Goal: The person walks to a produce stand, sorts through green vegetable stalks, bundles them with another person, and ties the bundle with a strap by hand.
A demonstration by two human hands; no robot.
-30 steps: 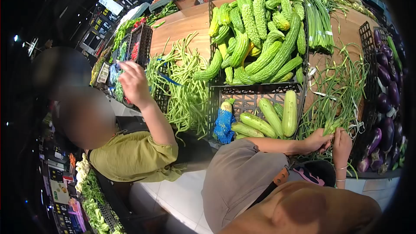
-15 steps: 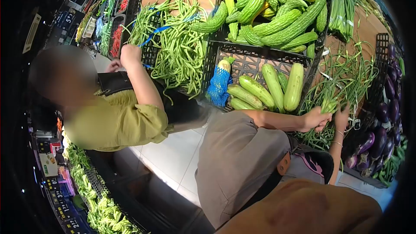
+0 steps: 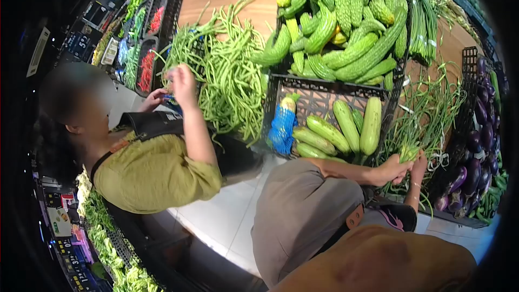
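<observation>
While the left hand (image 3: pixel 393 170) stays curled round the green stems (image 3: pixel 409 153), lower right of the frame's centre, the right hand (image 3: pixel 418 166) has drawn closer than moments ago, apparently bringing both to one bunch; its finger closure I cannot tell.

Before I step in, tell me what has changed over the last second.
The green-shirted person's raised hand has shifted rightward in the picture, from in front of the red peppers toward the long beans; that person's other hand has come into view. The wearer's left hand still grips the green stems, the right hand close beside it; the zucchini stay put.
</observation>
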